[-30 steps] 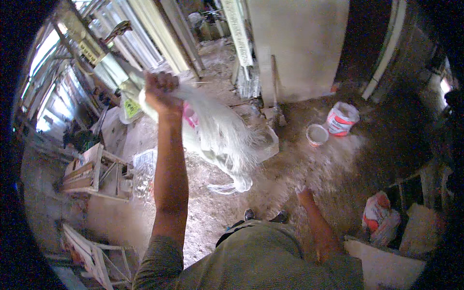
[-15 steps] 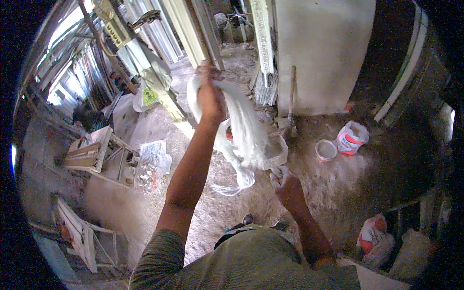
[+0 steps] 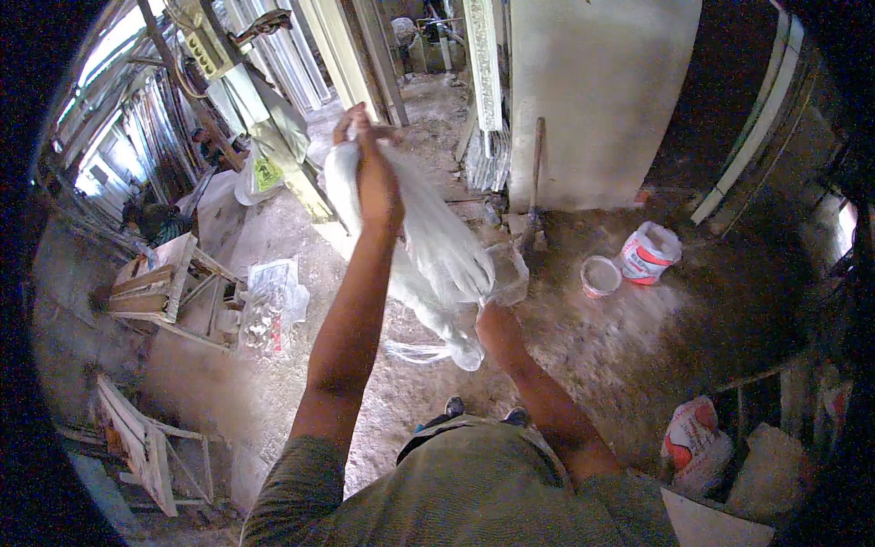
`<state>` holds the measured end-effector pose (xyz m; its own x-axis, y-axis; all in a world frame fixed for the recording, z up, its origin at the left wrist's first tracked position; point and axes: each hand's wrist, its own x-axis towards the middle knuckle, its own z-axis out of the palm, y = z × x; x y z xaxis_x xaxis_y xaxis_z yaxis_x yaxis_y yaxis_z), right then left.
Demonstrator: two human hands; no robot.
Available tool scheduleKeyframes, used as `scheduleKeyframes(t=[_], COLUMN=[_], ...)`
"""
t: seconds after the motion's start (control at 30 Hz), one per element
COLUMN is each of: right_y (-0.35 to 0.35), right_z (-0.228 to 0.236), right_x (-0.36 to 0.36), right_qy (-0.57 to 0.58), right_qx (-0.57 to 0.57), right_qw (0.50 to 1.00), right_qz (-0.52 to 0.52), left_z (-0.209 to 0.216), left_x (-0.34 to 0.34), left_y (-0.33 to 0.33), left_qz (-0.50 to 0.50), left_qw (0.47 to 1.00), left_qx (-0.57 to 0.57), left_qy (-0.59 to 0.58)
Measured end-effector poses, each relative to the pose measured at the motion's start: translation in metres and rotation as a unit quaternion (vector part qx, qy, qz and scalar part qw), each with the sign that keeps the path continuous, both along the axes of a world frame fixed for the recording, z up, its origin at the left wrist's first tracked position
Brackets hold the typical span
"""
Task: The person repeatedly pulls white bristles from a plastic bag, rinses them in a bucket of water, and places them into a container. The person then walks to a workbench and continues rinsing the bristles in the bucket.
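Observation:
A long, loose hank of white fibre [image 3: 428, 232] stretches between my hands, its strands fanned out. My left hand [image 3: 375, 178] lies against its far end, with fingers stretched out and apart beyond the fibre. The underside of that palm is hidden. Closer to me and to the right, my right hand [image 3: 497, 326] is closed round the hank's gathered near end. A knotted tail with thin strands [image 3: 428, 351] hangs down left of the right hand. Behind the hank, a pale, shallow container [image 3: 512, 273] on the floor is partly covered.
A small bucket [image 3: 601, 276] and an open white-and-red sack [image 3: 651, 252] stand at right. A long-handled tool [image 3: 538, 182] leans against a pale panel [image 3: 602, 100]. Wooden frames [image 3: 173, 283] are at left. More sacks [image 3: 697, 447] lie lower right. A person [image 3: 159, 223] is far left.
The right hand has moved left, nearer the left hand, with the hank's end in it. The left hand has shifted slightly up and left. The fibre is spread wider between them.

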<state>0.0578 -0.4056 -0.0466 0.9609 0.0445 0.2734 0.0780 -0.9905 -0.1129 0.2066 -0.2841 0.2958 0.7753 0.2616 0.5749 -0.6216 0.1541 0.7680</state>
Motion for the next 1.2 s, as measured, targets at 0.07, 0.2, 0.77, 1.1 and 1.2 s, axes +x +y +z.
scheduleKeyframes(t=[0.07, 0.2, 0.77, 1.1, 1.2], right_y=[-0.001, -0.006, -0.138, -0.075, -0.03], right_z=[-0.015, -0.043, -0.2, 0.06, 0.104], right_x=[-0.011, -0.02, -0.188, -0.08, -0.025], right_qy=[-0.014, -0.009, 0.183, -0.055, -0.007], right_qx=[0.113, 0.104, 0.246, 0.35, 0.323], right_qw=[0.992, 0.991, 0.849, 0.926, 0.939], right_qz=[-0.055, -0.079, -0.43, -0.129, -0.117], left_z=[-0.001, -0.026, -0.035, -0.098, -0.098], left_x=[0.01, 0.017, 0.083, 0.093, 0.078], left_y=[0.008, 0.009, 0.028, 0.018, 0.004], left_qz=[-0.02, -0.051, -0.293, -0.485, -0.513], left_qw=[0.998, 0.995, 0.915, 0.7, 0.628], left_qx=[-0.053, -0.072, -0.053, 0.364, 0.49], left_qy=[0.013, 0.048, 0.271, 0.377, 0.32])
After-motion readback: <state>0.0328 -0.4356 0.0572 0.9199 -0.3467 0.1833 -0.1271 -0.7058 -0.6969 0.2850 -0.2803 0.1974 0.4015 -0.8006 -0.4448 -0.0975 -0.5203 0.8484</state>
